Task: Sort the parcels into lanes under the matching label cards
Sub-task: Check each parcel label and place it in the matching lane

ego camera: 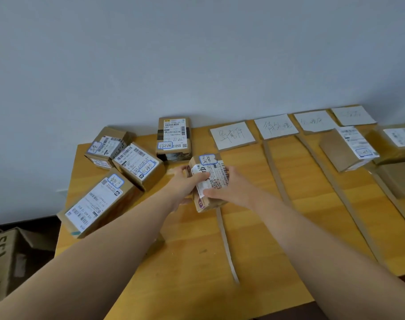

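A small brown parcel [216, 168] with a white shipping label and a blue-edged handwritten sticker sits mid-table. My left hand [185, 181] grips its left side and my right hand [227, 188] its right and front. Several unsorted parcels lie at the left: one at the front [100, 202], one behind it [137, 166], one at the far left [107, 146] and one by the wall [173, 137]. White label cards [232, 135] [275, 125] [313, 121] [352, 115] line the back edge. A parcel [349, 148] lies under the third card, others [395, 142] [400, 179] at the far right.
Thin cardboard strips [227, 243] [277, 176] [335, 188] split the wooden table [254, 227] into lanes. A blue-grey wall stands right behind the table. Open cardboard boxes [5, 255] sit on the floor at the lower left.
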A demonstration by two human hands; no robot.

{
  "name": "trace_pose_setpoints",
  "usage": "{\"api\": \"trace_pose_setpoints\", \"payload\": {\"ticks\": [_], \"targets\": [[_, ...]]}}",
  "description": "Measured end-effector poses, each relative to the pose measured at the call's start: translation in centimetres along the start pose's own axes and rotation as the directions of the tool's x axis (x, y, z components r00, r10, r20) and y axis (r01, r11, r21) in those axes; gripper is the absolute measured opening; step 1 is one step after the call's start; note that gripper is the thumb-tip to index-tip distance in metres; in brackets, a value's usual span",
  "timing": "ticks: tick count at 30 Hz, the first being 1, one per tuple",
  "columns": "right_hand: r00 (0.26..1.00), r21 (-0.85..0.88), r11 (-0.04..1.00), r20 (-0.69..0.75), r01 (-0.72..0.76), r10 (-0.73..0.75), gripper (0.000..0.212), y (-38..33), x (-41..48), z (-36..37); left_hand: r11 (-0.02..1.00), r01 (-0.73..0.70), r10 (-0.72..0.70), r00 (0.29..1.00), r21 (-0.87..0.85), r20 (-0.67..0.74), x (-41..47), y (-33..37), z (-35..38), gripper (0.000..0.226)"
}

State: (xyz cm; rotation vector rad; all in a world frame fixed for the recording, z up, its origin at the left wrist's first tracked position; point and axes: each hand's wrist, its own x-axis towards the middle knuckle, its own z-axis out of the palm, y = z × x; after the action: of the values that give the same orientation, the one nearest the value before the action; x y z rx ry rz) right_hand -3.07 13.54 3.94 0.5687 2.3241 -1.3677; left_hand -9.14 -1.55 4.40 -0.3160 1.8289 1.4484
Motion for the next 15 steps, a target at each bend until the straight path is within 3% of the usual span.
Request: {"api": "trace_pose_setpoints", "payload": {"ticks": [3, 8, 10, 15], "targets": [[0.998, -0.111, 0.994, -0.064, -0.013, 0.006, 0.120, 0.4, 0.7, 0.6, 1.000, 0.002, -0.002, 1.000, 0.006, 0.022, 1.4, -0.1, 0.7, 0.084], [0.981, -0.255, 0.963, -0.191, -0.091, 0.042, 0.119, 2.0, 2.0, -0.8, 0.986, -0.057, 0.045, 0.996, 0.156, 0.082, 2.8, 0.1, 3.0, 0.085], [0.971, -0.298, 0.945, -0.230, -0.139, 0.071, 0.117, 3.0, 2.8, -2.0, 0.971, -0.080, 0.075, 0.997, 0.227, 0.031, 3.5, 0.1, 3.5, 0.076], [0.970, -0.359, 0.915, -0.218, -0.186, 0.111, 0.111, 5.6, 4.7, -4.9, 0.983, -0.062, 0.083, 0.990, 0.174, -0.115, 5.1, 0.0, 3.0, 0.045]]}}
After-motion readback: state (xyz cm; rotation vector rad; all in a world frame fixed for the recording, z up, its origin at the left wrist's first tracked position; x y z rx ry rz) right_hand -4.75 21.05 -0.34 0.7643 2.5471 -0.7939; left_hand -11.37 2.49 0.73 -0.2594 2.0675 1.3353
